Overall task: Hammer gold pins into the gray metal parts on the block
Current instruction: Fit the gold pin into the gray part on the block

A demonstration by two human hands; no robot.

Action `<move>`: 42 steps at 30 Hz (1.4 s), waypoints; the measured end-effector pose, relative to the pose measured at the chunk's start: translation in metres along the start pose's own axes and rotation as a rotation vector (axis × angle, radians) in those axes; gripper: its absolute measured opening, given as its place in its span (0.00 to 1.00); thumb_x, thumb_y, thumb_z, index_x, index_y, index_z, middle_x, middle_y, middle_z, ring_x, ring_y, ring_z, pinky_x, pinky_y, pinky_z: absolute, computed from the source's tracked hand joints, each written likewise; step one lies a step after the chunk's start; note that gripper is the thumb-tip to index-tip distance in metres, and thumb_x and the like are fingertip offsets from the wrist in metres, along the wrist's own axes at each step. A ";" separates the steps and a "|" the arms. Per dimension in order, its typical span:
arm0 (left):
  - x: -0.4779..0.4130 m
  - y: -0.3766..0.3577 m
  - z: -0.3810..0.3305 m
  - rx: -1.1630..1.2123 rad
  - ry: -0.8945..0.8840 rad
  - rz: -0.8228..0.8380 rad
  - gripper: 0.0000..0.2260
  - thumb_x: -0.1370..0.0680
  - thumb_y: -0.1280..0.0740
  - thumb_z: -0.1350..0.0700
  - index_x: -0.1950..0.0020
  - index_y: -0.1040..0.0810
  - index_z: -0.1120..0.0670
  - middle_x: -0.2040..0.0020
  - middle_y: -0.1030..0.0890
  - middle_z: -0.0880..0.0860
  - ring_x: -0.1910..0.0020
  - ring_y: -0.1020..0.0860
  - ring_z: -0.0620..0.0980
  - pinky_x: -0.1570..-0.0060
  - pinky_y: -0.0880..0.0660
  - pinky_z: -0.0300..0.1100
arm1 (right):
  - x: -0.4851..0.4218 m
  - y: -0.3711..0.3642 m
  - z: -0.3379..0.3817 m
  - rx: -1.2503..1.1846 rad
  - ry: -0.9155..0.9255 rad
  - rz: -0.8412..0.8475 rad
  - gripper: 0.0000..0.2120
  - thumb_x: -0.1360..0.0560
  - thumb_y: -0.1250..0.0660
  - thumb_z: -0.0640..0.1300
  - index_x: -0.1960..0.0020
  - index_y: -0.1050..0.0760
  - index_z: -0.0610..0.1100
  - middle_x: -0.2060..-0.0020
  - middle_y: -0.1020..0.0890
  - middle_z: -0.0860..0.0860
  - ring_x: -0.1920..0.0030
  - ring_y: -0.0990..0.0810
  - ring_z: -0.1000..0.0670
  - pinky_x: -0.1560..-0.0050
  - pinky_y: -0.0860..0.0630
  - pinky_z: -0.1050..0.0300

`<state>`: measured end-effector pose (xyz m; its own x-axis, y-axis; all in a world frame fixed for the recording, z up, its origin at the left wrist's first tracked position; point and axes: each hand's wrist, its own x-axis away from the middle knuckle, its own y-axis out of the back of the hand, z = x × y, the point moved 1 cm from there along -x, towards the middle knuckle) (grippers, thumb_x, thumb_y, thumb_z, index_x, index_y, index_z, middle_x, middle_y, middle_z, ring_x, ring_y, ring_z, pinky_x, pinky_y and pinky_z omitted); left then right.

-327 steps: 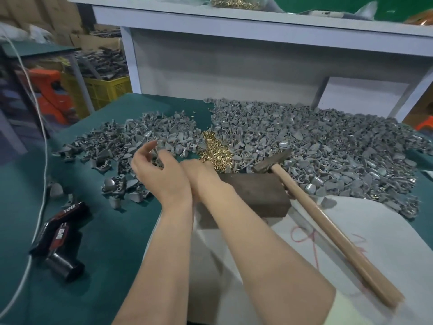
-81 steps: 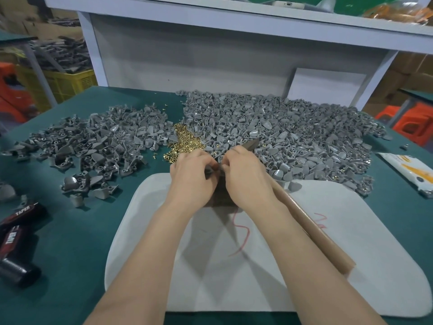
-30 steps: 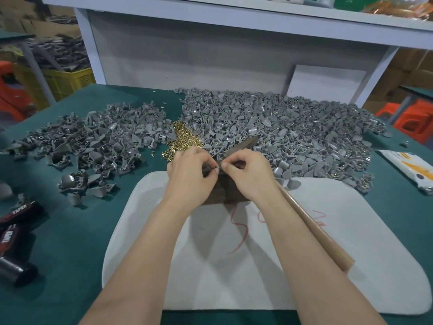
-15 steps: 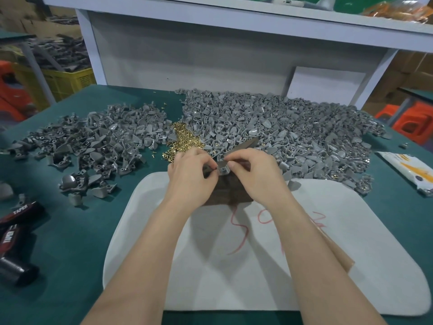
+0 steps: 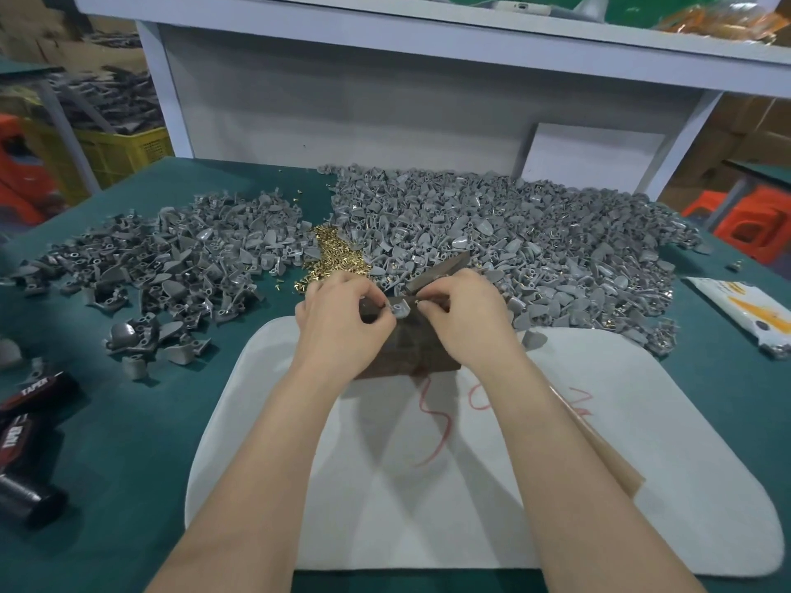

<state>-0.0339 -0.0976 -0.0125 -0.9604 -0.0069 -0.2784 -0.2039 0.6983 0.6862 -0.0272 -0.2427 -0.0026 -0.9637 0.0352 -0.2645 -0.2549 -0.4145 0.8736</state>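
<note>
My left hand [image 5: 342, 323] and right hand [image 5: 466, 318] hide most of the block [image 5: 406, 350]. My right forearm covers much of the hammer [image 5: 608, 455], which runs toward four o'clock. Both hands pinch the gray part [image 5: 400, 309] atop the block; anything else in my right fingertips is too small to see. Nothing has shifted since half a second ago.

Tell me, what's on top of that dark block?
One gray metal part, pinched between the left hand and right hand on the block. Whether a gold pin is in it is hidden by the fingers.
</note>
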 end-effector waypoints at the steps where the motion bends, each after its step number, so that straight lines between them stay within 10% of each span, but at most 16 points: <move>1: 0.000 0.000 0.000 -0.006 -0.004 0.005 0.04 0.26 0.32 0.53 0.60 0.24 0.45 0.50 0.29 0.43 0.41 0.32 0.53 0.43 0.38 0.45 | 0.000 0.000 0.002 0.027 0.003 -0.004 0.08 0.24 0.35 0.47 0.47 0.19 0.52 0.49 0.23 0.47 0.45 0.25 0.44 0.42 0.29 0.48; 19: 0.000 -0.003 0.001 -0.042 -0.022 0.005 0.05 0.26 0.31 0.51 0.60 0.25 0.43 0.51 0.30 0.43 0.40 0.32 0.53 0.48 0.40 0.42 | 0.002 -0.003 0.003 -0.089 0.071 -0.044 0.04 0.23 0.37 0.42 0.50 0.24 0.45 0.52 0.23 0.48 0.49 0.25 0.46 0.43 0.30 0.48; 29: 0.000 -0.002 0.001 -0.024 -0.030 0.005 0.06 0.27 0.30 0.53 0.60 0.25 0.42 0.48 0.27 0.45 0.39 0.32 0.53 0.46 0.39 0.43 | 0.005 -0.001 0.006 -0.397 0.166 -0.050 0.09 0.27 0.34 0.34 0.54 0.19 0.45 0.61 0.21 0.55 0.63 0.25 0.62 0.57 0.32 0.75; 42: 0.002 0.004 -0.008 0.081 -0.160 -0.071 0.01 0.24 0.32 0.54 0.55 0.21 0.49 0.49 0.24 0.46 0.42 0.31 0.52 0.39 0.35 0.49 | 0.007 0.000 0.011 -0.701 0.073 -0.016 0.10 0.26 0.33 0.35 0.50 0.27 0.48 0.61 0.20 0.53 0.56 0.21 0.50 0.47 0.24 0.53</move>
<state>-0.0380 -0.1001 -0.0049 -0.9006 0.0514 -0.4315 -0.2475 0.7555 0.6066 -0.0351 -0.2326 -0.0002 -0.9462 -0.0048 -0.3234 -0.1346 -0.9034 0.4070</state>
